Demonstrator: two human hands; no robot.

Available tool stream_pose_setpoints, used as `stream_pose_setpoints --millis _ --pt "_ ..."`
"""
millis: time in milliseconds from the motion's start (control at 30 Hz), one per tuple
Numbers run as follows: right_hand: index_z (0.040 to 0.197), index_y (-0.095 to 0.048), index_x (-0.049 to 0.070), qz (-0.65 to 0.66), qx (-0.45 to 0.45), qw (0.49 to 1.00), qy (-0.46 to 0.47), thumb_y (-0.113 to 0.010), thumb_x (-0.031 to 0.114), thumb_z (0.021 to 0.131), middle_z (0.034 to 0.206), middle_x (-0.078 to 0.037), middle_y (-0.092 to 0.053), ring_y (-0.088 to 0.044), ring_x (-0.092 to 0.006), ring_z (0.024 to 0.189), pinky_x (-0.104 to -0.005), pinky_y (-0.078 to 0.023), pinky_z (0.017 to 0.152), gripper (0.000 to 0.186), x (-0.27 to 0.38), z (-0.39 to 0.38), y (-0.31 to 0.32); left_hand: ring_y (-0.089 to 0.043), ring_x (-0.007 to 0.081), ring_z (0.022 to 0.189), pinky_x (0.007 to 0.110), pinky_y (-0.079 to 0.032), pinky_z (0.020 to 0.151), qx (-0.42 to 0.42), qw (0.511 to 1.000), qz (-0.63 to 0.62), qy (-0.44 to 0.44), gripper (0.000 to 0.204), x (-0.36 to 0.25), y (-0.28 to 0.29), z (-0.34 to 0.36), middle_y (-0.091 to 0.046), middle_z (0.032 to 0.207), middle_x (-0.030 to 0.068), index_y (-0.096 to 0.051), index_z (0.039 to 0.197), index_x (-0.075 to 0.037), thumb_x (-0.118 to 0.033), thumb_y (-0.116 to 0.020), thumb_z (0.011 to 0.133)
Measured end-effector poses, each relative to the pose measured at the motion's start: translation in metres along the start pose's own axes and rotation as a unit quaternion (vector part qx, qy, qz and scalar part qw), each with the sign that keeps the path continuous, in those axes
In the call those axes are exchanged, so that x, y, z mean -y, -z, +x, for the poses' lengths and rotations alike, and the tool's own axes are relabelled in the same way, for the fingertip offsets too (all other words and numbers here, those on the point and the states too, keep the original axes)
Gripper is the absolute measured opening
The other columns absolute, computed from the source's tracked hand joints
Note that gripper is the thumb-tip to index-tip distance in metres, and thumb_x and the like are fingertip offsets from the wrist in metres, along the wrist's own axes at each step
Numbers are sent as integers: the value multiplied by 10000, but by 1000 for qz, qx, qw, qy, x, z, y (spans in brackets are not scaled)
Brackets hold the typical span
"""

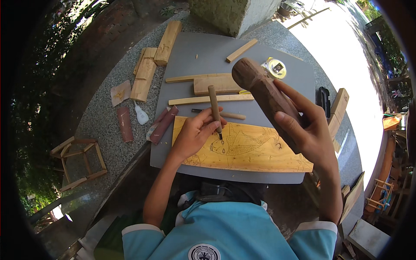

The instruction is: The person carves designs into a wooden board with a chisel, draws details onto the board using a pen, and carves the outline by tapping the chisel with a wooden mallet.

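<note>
Wooden-handled chisel [215,102] nearly upright on a yellow rectangular wooden board [247,158].
Left hand [196,135] pinches it, seemingly steadying its tip; right hand [313,136] clasps a thick brown wooden club [264,92] above the board's right, probably as mallet.

A wide fisheye camera worn on the person's head looks steeply down and forward, so the blue shirt [236,232] fills the near edge, with the left hand [194,135] and right hand [308,130] around the middle. It sits close enough to show the drawing [249,145] on the yellow wooden board [268,163], yet takes in the grey panel [203,50], the speckled table [106,104], a concrete pillar [223,17] on the far side, foliage [41,82] at left and sunlit ground [346,56] at right, outer edges bowing toward a dark rim.
</note>
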State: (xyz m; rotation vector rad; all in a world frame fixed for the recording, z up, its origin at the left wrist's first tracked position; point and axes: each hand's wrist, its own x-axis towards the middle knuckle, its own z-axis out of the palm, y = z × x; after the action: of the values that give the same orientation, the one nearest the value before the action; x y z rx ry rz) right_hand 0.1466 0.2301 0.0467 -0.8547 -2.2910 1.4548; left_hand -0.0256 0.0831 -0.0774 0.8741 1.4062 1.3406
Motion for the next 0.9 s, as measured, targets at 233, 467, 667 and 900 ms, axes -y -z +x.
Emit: stream_pose_setpoints --millis 233,467,667,900 --pt "1220 -488 -8 -13 12 1000 23 -607 219 813 859 -157 -624 -587 -138 720 -275 -462 651 481 -5 11 -5 -572 121 865 247 -457 747 -7 1000 8 -10 363 6 1 1 -611 917 72 -436 1227 37 -61 -504 885" --pt "1227 -484 -4 -19 24 999 13 -601 210 816 825 -144 -623 -574 -127 648 -269 -455 594 479 0 17 -6 -577 120 850 246 -465 738 13 1000 24 -15 314 5 3 4 -612 907 77 -482 1176 35 -53 -511 876" --pt "1229 -482 -3 -21 27 999 18 -598 214 816 796 -140 -620 -569 -128 634 -277 -452 587 481 -3 18 -8 -585 126 852 251 -474 739 13 999 36 -16 308 4 3 2 -616 901 85 -492 1162 35 -45 -522 867" --pt "1224 -488 -1 -52 35 998 21 -594 230 813 722 -146 -611 -565 -143 577 -283 -442 565 484 -1 18 -3 -593 139 866 259 -478 767 20 998 51 -21 288 4 2 3 -618 906 93 -497 1134 48 -45 -529 864"
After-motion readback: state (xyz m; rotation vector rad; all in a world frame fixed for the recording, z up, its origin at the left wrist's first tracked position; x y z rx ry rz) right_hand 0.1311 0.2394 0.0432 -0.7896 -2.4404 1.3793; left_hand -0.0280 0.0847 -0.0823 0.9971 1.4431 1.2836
